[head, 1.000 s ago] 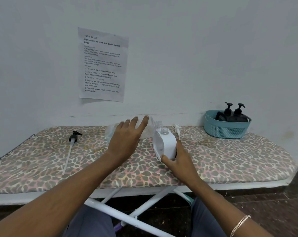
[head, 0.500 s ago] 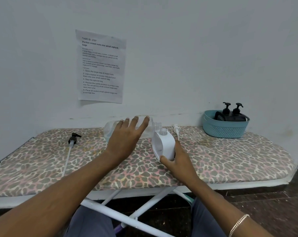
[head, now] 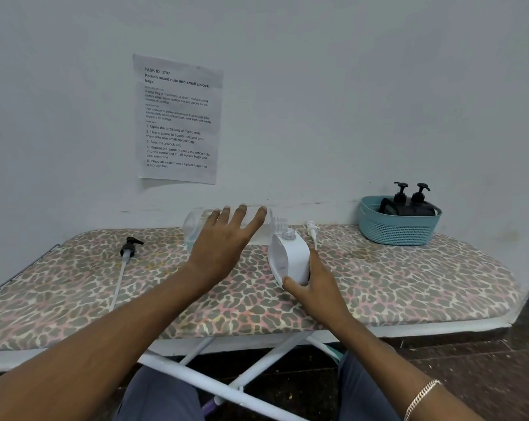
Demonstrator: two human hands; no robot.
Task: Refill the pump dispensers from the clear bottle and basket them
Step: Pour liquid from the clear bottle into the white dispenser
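Observation:
My right hand [head: 313,294] grips the base of a white dispenser bottle [head: 289,258], which stands on the ironing board [head: 408,287] with its neck uncapped. A clear bottle [head: 193,227] lies on its side just behind, its open neck pointing right toward the white bottle's mouth. My left hand [head: 223,243] is spread over the clear bottle with straight fingers; I cannot tell whether the thumb grips it. A white pump head [head: 312,230] lies right of the white bottle. A black pump [head: 129,248] with a long tube lies at the left.
A teal basket [head: 398,230] at the board's back right holds two black pump dispensers [head: 408,202]. The wall runs close behind the board, with a printed sheet [head: 178,120] taped to it. White board legs [head: 226,387] cross below, by my knees.

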